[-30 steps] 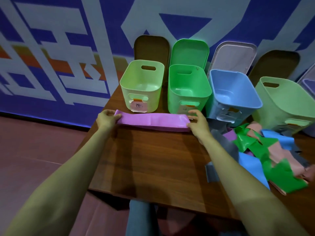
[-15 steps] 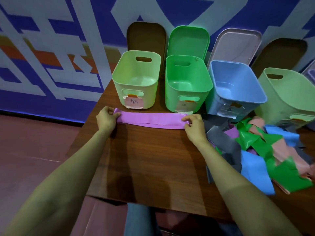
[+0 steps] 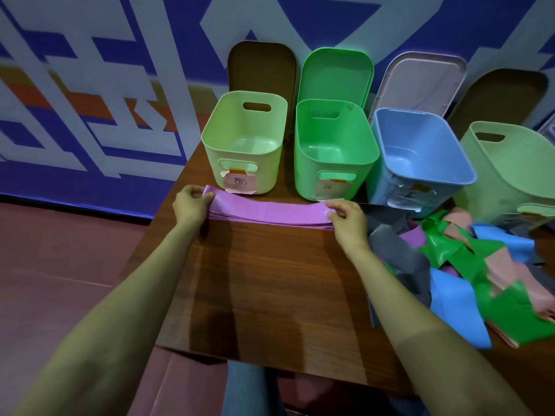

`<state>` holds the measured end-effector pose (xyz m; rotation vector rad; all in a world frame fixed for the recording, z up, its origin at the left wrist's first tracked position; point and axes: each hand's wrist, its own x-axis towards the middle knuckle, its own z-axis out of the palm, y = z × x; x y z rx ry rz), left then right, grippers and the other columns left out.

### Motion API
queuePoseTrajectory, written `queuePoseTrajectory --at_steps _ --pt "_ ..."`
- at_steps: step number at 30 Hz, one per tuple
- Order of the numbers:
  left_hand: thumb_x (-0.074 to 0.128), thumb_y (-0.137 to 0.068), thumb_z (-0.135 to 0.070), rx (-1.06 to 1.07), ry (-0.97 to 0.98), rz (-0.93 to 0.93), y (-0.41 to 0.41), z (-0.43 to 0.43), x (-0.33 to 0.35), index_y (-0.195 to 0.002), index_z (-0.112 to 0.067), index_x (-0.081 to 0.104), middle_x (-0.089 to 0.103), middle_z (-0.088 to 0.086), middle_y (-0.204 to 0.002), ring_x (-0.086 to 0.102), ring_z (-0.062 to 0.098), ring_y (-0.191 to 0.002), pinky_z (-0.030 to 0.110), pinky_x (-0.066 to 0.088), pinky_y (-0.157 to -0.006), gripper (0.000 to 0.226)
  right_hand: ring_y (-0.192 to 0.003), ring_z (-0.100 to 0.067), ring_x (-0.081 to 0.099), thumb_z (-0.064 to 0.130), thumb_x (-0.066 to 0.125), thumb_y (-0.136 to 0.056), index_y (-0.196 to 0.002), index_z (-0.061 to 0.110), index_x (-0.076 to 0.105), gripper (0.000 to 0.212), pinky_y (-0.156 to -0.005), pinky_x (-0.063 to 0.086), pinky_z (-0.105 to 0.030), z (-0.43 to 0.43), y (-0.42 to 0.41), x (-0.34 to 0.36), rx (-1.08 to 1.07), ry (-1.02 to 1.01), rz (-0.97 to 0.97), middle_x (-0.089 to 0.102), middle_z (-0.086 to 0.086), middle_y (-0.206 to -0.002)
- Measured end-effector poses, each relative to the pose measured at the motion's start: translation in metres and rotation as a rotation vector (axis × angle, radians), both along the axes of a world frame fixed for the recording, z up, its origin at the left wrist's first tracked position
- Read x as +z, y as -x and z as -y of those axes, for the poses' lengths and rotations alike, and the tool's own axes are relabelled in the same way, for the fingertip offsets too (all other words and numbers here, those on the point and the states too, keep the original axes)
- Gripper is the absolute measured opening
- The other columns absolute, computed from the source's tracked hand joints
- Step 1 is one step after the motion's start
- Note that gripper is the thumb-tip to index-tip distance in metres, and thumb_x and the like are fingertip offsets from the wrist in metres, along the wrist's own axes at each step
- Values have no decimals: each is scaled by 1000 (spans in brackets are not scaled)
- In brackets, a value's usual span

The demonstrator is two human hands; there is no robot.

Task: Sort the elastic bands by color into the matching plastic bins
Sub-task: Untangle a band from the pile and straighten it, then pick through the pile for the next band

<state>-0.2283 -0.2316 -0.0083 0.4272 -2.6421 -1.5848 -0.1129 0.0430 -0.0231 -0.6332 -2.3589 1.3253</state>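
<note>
A folded purple elastic band (image 3: 267, 212) lies stretched flat on the wooden table (image 3: 270, 289), just in front of the bins. My left hand (image 3: 189, 205) grips its left end and my right hand (image 3: 345, 216) pinches its right end. Behind it stand a pale green bin (image 3: 210, 151) with a pink label, a brighter green bin (image 3: 371, 151) and a blue bin (image 3: 462, 163). Another pale green bin (image 3: 510, 175) is at the far right. A heap of grey, green, blue, pink and purple bands (image 3: 468, 265) lies to the right of my right arm.
Lids lean on the patterned wall behind the bins: brown (image 3: 261, 67), green (image 3: 336, 73), pale lilac (image 3: 423, 79) and another brown (image 3: 498, 100). The table's left edge drops to a reddish floor (image 3: 75, 265). My leg (image 3: 249, 388) shows below the front edge.
Both hands kept hold of the purple band and drew it slightly toward me, away from the bins. My right hand shifted from lying over the end to pinching it.
</note>
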Motion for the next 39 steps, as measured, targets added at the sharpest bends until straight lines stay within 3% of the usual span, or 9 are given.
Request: queuePoseTrajectory --at_steps 4,7,12,16,19,23,29,33,39 --pt "66 -86 -17 -30 117 -5 -2 1 -9 -111 -6 61 62 9 -110 52 16 -94 27 42 -81 28 -99 -24 58 -6 55 -83 -102 4 69 25 -93 42 -22 5 0 -9 -2 -156 57 56 -14 -116" --pt "67 -86 -17 -78 194 -48 -5 1 -13 -114 -6 56 61 11 -112 56 25 -103 31 43 -83 32 -101 -19 51 -4 49 -87 -103 3 66 25 -86 33 -11 12 1 -11 7 -250 123 50 -9 -117" --pt "62 -89 -20 -89 609 -156 -13 -6 -12 -120 -7 51 48 17 -123 44 34 -115 43 37 -94 35 -122 -30 33 9 49 -90 -115 16 62 29 -99 30 -36 21 -5 -9 25 -633 267 42 -9 -131" --pt "41 -98 -24 -234 841 -124 -32 -14 -14 -117 -8 57 54 16 -121 42 33 -115 46 28 -98 29 -133 -31 21 14 45 -92 -126 18 55 35 -108 23 -41 25 -21 6 102 -646 334 27 -11 -147" --pt "34 -98 -27 -290 899 -51 -61 -27 -7 -124 -9 53 49 18 -130 36 34 -121 48 22 -102 37 -131 -30 27 15 46 -91 -126 13 53 35 -106 26 -41 23 -43 21 160 -682 243 37 -11 -140" --pt "46 -92 -27 -445 855 -204 -128 -74 10 -129 -12 48 45 14 -134 33 33 -125 46 23 -100 40 -123 -29 39 14 51 -88 -115 11 61 29 -102 30 -40 7 -92 40 192 -721 112 50 -9 -126" --pt "54 -87 -27 -709 562 -464 -241 -171 32 -113 -19 59 56 4 -119 47 28 -112 40 28 -90 28 -102 -36 54 23 46 -78 -99 10 66 32 -90 41 -40 -41 -188 48 76 -747 -18 59 -15 -110" --pt "55 -87 -25 -831 510 -448 -278 -217 22 -113 -18 60 56 5 -117 48 28 -111 38 32 -87 27 -97 -36 56 26 44 -78 -96 8 67 34 -88 33 -35 -86 -240 38 -37 -726 -15 60 -16 -104" --pt "57 -87 -20 -942 441 -452 -289 -268 11 -112 -14 62 58 7 -113 51 31 -107 37 35 -85 26 -101 -39 54 6 57 -77 -98 4 66 23 -92 37 -38 -140 -271 24 -162 -650 30 58 -18 -102"
